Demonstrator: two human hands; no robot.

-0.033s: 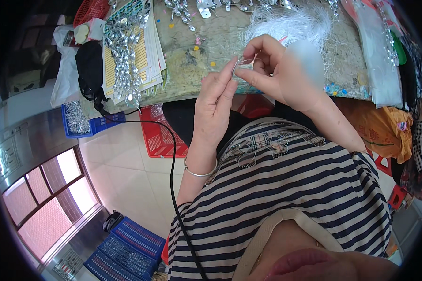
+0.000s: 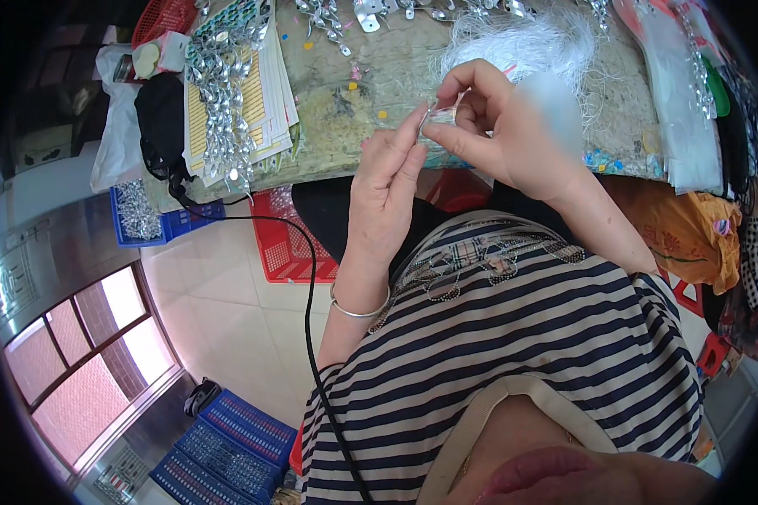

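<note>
My left hand is raised over the front edge of the worktable. Between its thumb and fingers it pinches a small shiny silver metal piece, mostly hidden by the fingertips. Close on its right, my right hand has its thumb and fingers curled at the same piece. A thin pale thread runs from the piece into the right fingers. Behind the right hand lies a loose tangle of white thread.
Strings of silver metal pieces lie on papers at the left, beside a black bag. Clear plastic bags rest at the right. A black cable hangs past my left arm. Below are a red basket and a blue bin.
My right fingers have shifted very slightly at the metal piece, and the thread lies a little differently between them. My left hand stays in place.
</note>
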